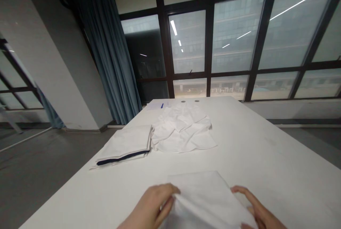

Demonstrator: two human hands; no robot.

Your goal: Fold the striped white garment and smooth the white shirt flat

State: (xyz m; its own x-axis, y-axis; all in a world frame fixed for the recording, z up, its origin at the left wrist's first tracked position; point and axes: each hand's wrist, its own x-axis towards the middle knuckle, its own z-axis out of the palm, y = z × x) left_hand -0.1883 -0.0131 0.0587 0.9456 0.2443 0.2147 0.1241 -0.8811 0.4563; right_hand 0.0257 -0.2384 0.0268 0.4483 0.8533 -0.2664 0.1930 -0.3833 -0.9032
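Head view: at the near end of the worktop (245, 154), left hand (156, 202) pinches cloth (204, 190); loosely curled right hand (259, 209) meets its right edge, grip unclear. Even tension should limit creases.

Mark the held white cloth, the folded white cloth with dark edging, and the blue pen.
Held white cloth (207, 197), head view: upper surface.
Folded white cloth with dark edging (127, 141), head view: top face.
Blue pen (162, 105), head view: barrel.

All 3 — left hand (157, 204), right hand (259, 209), near cloth (205, 191) — run out of view; that far blue stick (162, 105) is too small to identify.
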